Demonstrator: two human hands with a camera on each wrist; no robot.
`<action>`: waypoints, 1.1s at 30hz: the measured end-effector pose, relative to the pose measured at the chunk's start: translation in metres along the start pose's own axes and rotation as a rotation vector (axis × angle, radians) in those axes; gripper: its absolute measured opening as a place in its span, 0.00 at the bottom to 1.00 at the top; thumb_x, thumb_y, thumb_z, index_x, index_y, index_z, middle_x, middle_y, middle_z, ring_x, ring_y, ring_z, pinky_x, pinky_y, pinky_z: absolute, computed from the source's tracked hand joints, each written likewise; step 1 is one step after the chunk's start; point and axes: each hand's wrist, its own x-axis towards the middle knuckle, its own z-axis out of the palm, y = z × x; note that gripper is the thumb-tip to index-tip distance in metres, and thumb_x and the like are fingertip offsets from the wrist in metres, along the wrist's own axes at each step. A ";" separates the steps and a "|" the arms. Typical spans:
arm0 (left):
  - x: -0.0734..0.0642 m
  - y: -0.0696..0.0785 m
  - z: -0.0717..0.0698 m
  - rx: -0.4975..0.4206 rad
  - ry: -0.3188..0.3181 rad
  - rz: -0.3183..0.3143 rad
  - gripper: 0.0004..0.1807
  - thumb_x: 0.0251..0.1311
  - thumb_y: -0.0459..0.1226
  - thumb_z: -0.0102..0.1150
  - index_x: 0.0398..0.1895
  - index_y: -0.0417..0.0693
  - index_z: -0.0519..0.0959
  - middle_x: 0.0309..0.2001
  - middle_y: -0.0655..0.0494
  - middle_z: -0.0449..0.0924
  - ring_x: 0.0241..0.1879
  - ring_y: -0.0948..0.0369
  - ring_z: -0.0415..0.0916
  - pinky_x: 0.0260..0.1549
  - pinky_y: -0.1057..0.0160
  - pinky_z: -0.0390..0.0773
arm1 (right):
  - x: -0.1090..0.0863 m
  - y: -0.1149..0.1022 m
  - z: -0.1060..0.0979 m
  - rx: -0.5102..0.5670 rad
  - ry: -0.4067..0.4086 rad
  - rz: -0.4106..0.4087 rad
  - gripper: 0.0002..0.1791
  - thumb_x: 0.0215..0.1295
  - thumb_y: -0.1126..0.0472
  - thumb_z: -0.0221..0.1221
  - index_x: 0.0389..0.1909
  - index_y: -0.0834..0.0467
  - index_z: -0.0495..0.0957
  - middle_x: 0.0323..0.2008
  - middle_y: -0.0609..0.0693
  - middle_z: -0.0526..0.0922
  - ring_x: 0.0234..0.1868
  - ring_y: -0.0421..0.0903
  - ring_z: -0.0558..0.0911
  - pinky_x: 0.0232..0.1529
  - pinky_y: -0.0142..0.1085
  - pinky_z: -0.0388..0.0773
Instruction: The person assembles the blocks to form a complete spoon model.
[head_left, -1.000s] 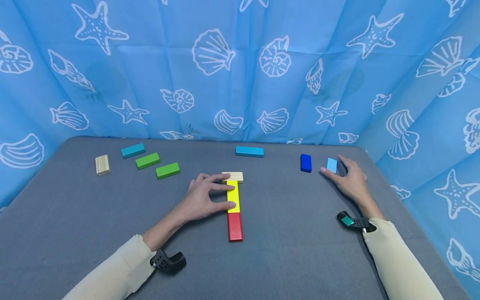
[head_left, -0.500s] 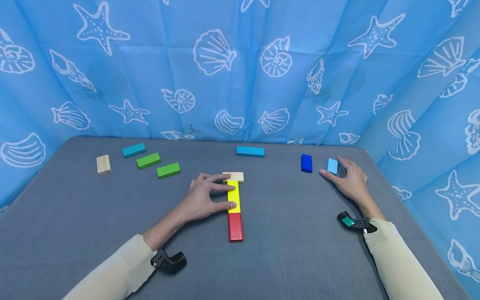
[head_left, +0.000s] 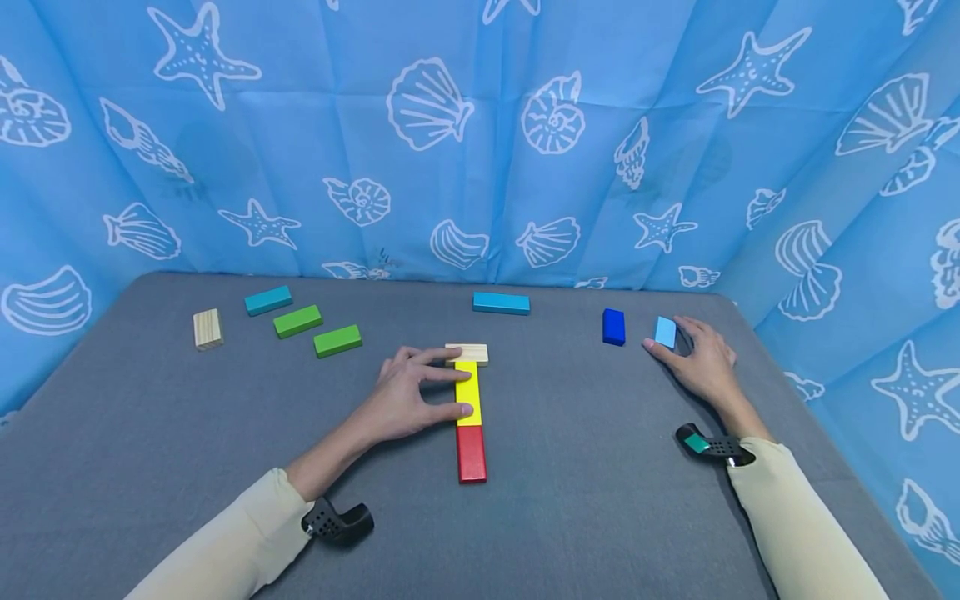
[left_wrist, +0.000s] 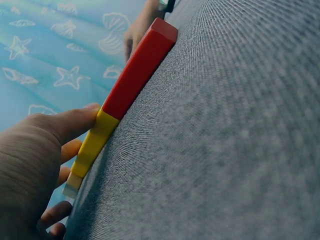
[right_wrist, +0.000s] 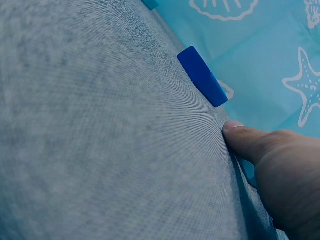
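Observation:
A yellow block (head_left: 467, 393) lies flat in the middle of the grey table, with a red block (head_left: 472, 454) against its near end and a plain wooden block (head_left: 472, 354) set crosswise at its far end. My left hand (head_left: 408, 394) rests on this row from the left: thumb and a finger touch the yellow block, another finger the wooden one. In the left wrist view the thumb lies by the joint of red and yellow. At the right, my right hand (head_left: 703, 358) spreads thumb and forefinger about a light blue block (head_left: 665, 332), fingertips right at its edges; the right wrist view mostly hides that block.
A dark blue block (head_left: 613, 327) lies left of the right hand. One turquoise block (head_left: 501, 303) is at the back middle. At back left lie another turquoise block (head_left: 268, 301), two green blocks (head_left: 337, 341) and a wooden block (head_left: 207, 329). A blue curtain (head_left: 300, 150) hangs behind.
The right thumb and forefinger have drawn slightly closer to the light blue block. My left hand and the row of blocks have stayed in place.

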 end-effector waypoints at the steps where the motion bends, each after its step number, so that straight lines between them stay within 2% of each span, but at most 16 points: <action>1: 0.000 0.000 0.000 -0.001 0.000 0.001 0.26 0.54 0.54 0.74 0.57 0.62 0.86 0.70 0.63 0.70 0.65 0.50 0.60 0.54 0.43 0.59 | 0.000 0.000 0.000 0.001 0.001 -0.001 0.45 0.69 0.42 0.62 0.72 0.72 0.61 0.70 0.77 0.59 0.70 0.76 0.56 0.63 0.73 0.45; 10: 0.000 0.001 0.000 -0.005 -0.001 -0.002 0.26 0.54 0.54 0.74 0.57 0.62 0.86 0.70 0.64 0.70 0.64 0.51 0.60 0.54 0.43 0.59 | -0.001 0.001 -0.001 0.030 0.011 0.006 0.46 0.67 0.41 0.63 0.70 0.72 0.62 0.68 0.77 0.62 0.67 0.76 0.59 0.62 0.72 0.47; 15: 0.000 0.000 0.000 -0.003 0.000 0.000 0.26 0.54 0.55 0.74 0.57 0.63 0.86 0.70 0.64 0.70 0.65 0.50 0.59 0.54 0.43 0.59 | -0.001 -0.001 -0.002 0.027 -0.003 0.016 0.48 0.67 0.40 0.63 0.72 0.72 0.60 0.69 0.77 0.61 0.68 0.77 0.58 0.62 0.72 0.47; 27: -0.001 0.000 0.000 0.001 0.003 -0.006 0.26 0.53 0.56 0.74 0.56 0.63 0.86 0.71 0.64 0.70 0.65 0.51 0.59 0.54 0.43 0.59 | -0.002 -0.003 -0.002 0.032 0.005 0.028 0.46 0.67 0.41 0.64 0.70 0.71 0.63 0.68 0.77 0.62 0.68 0.76 0.59 0.62 0.72 0.47; 33: -0.001 0.001 0.000 0.000 0.004 -0.004 0.26 0.54 0.56 0.74 0.56 0.62 0.86 0.70 0.63 0.70 0.65 0.50 0.60 0.53 0.43 0.59 | 0.000 0.001 -0.007 0.057 -0.046 0.011 0.46 0.68 0.41 0.62 0.72 0.71 0.61 0.71 0.76 0.59 0.70 0.77 0.56 0.63 0.74 0.44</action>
